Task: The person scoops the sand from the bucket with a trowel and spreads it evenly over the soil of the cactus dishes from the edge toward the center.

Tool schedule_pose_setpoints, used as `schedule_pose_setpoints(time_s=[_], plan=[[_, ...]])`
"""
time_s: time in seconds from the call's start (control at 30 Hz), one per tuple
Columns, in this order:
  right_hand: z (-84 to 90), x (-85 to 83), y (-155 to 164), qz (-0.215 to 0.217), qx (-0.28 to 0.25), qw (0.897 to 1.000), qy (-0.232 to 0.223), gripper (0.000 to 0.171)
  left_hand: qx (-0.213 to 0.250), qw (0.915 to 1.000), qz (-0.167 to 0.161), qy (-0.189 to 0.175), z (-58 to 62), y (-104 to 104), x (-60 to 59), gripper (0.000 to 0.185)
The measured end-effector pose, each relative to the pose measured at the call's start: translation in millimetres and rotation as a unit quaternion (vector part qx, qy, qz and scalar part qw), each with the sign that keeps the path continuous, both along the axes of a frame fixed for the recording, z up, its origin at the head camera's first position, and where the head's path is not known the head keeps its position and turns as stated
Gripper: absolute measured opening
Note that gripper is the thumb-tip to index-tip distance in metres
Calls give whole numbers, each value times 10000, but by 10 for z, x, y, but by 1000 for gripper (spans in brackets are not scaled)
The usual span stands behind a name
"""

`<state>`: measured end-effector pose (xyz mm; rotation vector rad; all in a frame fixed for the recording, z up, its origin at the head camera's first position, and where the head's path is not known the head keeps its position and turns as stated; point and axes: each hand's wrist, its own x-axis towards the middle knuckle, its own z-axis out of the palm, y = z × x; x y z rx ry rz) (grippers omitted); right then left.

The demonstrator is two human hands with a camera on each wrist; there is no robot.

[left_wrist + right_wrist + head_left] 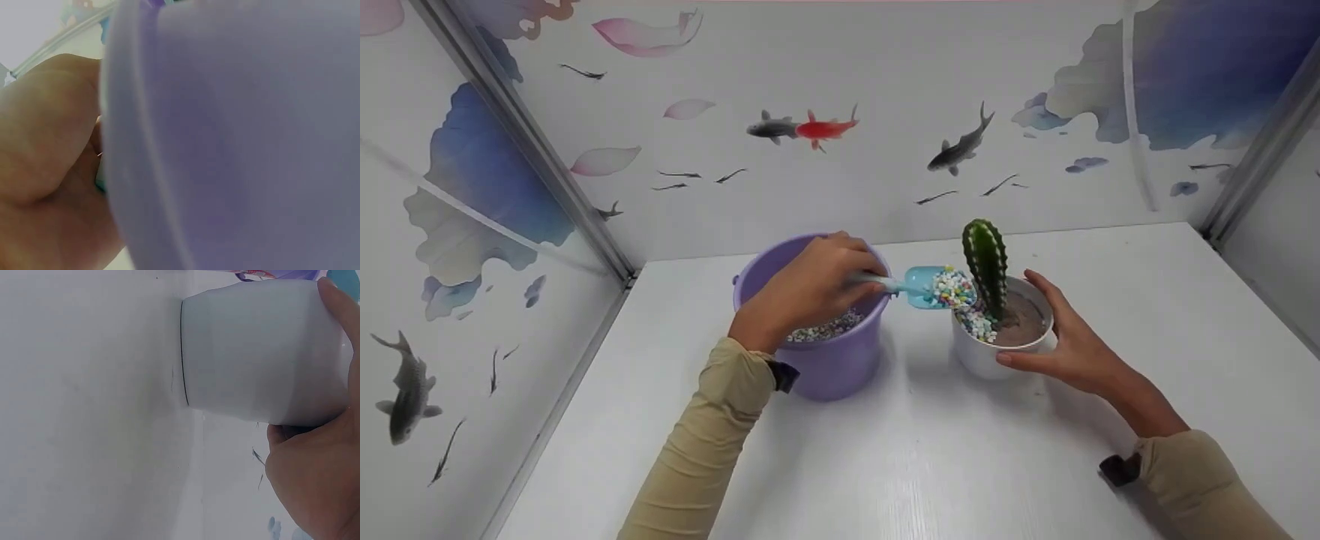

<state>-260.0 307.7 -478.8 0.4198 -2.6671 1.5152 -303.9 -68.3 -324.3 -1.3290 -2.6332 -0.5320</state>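
My left hand (825, 281) grips the handle of a light blue scoop (919, 279) above the rim of a purple bucket (840, 367). Multicoloured pebbles (952, 287) lie in the scoop, whose tip is over the left edge of a white pot (986, 360). In that pot stands an upright green cactus (986, 259); similar pebbles (979, 324) cover the left part, with brown soil (1024, 315) on the right. My right hand (1072, 341) holds the pot from the right, thumb at the front and fingers behind. In the left wrist view, the bucket hides most of the scoop.
More small pebbles (825, 328) lie inside the purple bucket. Both containers stand on a white table (840, 465). White panels (885, 67) printed with fish and petals rise at the back and sides.
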Motion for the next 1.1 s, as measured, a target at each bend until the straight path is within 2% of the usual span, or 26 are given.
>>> schedule_pose_setpoints(time_s=[0.27,0.9,1.1], plan=[[-4,16,-52,-101,11,9999,51,130,-266,9996,-30,-56,-17,137,60,20],[-21,32,-77,-141,-51,9998,123,128,-805,9946,-127,643,-7,328,183,17],[-22,39,-101,-185,-59,9997,118,130,-1026,9925,-69,657,-15,386,183,19]])
